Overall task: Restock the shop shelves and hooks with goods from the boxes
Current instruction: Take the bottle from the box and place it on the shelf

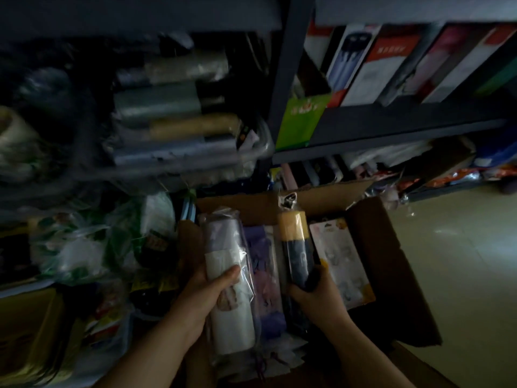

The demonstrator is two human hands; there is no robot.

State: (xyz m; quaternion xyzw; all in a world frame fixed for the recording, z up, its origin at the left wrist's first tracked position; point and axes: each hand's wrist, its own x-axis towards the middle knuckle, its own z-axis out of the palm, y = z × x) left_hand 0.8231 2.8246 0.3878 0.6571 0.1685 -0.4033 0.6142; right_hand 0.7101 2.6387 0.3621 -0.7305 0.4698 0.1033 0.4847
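Both hands grip wrapped cylinders over the open cardboard box [372,247]: the left hand [207,292] holds a white roll [229,281] in crinkly clear plastic, the right hand [316,292] a dark tube [296,247] with an orange end (glossy wrap). Purple packs [265,264] lie between them in the box, below the dark metal shelves [391,121].

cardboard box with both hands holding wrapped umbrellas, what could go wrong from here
1. The left hand grips the white folded umbrella in clear plastic wrap by its slick film; it might slip out.
2. The right hand holds the navy folded umbrella with a yellow end near its lower end, so it may tip into the open brown cardboard box.
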